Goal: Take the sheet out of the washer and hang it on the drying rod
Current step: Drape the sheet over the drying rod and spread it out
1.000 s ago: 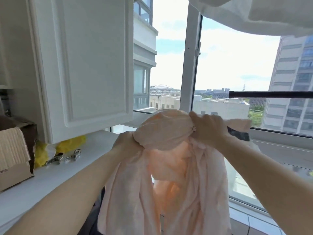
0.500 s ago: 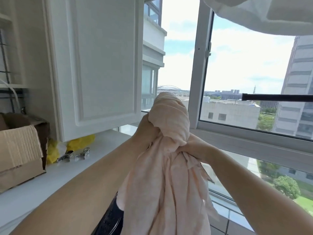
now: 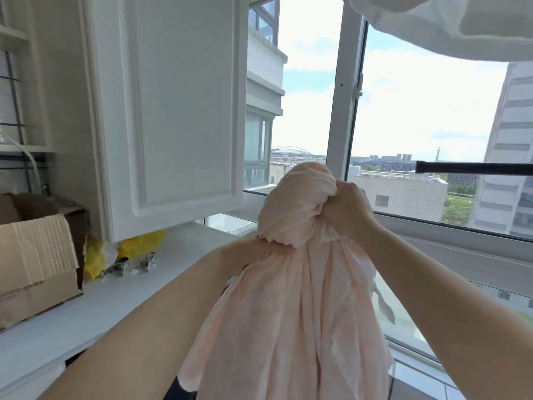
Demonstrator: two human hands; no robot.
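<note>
Your right grip (image 3: pixel 344 209) is clenched on the bunched top of the pink sheet (image 3: pixel 291 307); your left grip (image 3: pixel 259 243) is mostly buried under the cloth, so you cannot tell how it is closed. The sheet hangs straight down from both grips, long axis vertical, in front of the counter (image 3: pixel 57 336). The dark drying rod (image 3: pixel 473 171) runs level, up and to the right, nearer your right grip, apart from the cloth. No brands or writing are legible.
</note>
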